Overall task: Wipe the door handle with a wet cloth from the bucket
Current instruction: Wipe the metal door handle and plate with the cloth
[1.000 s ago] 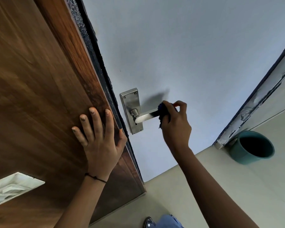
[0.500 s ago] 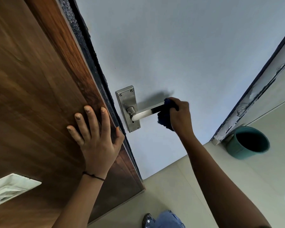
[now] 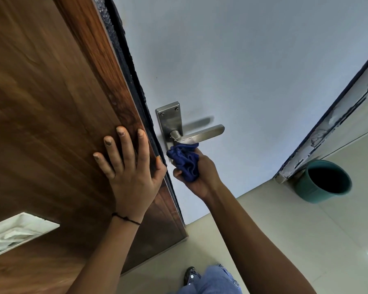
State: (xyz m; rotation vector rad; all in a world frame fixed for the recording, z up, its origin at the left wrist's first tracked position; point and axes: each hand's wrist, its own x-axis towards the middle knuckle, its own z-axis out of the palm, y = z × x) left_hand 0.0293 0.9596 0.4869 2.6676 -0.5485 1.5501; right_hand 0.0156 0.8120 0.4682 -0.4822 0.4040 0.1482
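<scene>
A brushed-metal lever door handle (image 3: 204,133) on its backplate (image 3: 170,119) is fixed to the pale grey door (image 3: 242,71). My right hand (image 3: 200,175) is shut on a crumpled blue cloth (image 3: 185,160), palm up, and presses it against the underside of the lever close to its pivot. The lever's free end is bare. My left hand (image 3: 128,166) lies flat with fingers spread on the brown wooden panel (image 3: 51,102) beside the door's edge, its thumb at the dark edge strip. A teal bucket (image 3: 325,183) stands on the floor to the right.
The bucket sits against a chipped white frame (image 3: 327,126) at the door's right side. Beige floor tiles (image 3: 285,230) spread below. A white switch plate (image 3: 15,232) is set in the wooden panel at lower left. My jeans and a dark shoe (image 3: 191,274) show at the bottom.
My right hand slid with the cloth from the lever's outer end to below its pivot end, turning palm up. The lever's tip is now uncovered. My left hand stayed on the wood.
</scene>
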